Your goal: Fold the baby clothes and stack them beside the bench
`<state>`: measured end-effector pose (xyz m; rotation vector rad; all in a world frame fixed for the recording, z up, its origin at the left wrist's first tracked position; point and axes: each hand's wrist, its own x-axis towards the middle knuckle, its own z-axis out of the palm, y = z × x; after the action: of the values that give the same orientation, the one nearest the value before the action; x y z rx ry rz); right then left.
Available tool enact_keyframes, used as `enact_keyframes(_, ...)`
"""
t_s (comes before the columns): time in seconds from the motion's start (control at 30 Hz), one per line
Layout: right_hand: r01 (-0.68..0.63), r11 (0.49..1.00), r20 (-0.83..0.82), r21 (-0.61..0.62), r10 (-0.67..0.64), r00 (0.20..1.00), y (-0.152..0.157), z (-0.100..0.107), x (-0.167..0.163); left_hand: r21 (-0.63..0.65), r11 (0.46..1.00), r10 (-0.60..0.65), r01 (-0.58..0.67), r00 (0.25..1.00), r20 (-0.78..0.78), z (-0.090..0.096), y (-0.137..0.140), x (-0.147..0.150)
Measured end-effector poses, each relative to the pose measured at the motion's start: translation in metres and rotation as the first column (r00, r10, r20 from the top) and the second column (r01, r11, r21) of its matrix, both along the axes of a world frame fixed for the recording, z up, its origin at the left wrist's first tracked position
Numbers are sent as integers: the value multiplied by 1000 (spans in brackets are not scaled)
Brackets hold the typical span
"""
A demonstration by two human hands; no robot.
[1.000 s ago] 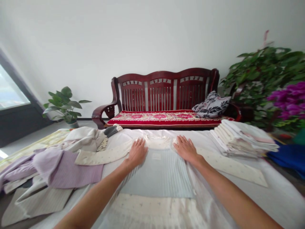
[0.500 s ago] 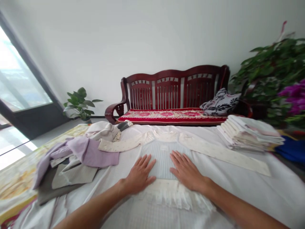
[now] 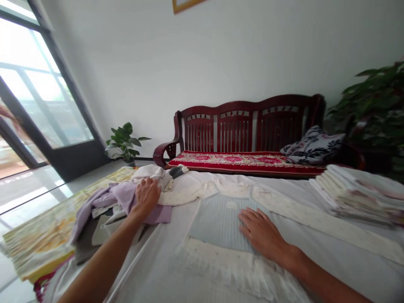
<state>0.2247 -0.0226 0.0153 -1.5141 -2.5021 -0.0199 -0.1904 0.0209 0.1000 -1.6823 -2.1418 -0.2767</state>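
A plain pale wall (image 3: 233, 54) fills the upper centre; before it, mid-frame, stands a dark red wooden settee (image 3: 235, 132). Daylight through dark-framed glazing (image 3: 67, 109), upper left, glares off the shiny floor (image 3: 41, 191).

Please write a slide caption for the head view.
Right hand on the flat top, left hand at the clothes pile, sofa behind.

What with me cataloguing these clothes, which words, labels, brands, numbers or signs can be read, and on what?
No word, brand, number or sign can be read.
Pale patch on the blue ribbed front of the garment: too small and blurred to tell whether it bears lettering.
Folded stack: no lettering legible.
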Motion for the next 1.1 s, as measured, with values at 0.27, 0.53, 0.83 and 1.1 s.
enact_keyframes(0.27,-119,988,-96,-94,110,989,13,12,-35,-66,997,50,-48,998,24,3,15,-21)
enact_keyframes(0.53,-139,986,-87,-96,131,988,36,14,-70,-97,995,-17,24,998,68,8,16,-29)
enact_keyframes(0.83,-211,967,-94,-142,199,975,57,13,-95,-30,997,-66,73,982,174,9,9,-30)
enact_keyframes(1.1,-183,969,-156,-164,157,975,81,14,-128,144,972,-218,188,947,235,22,42,-54)
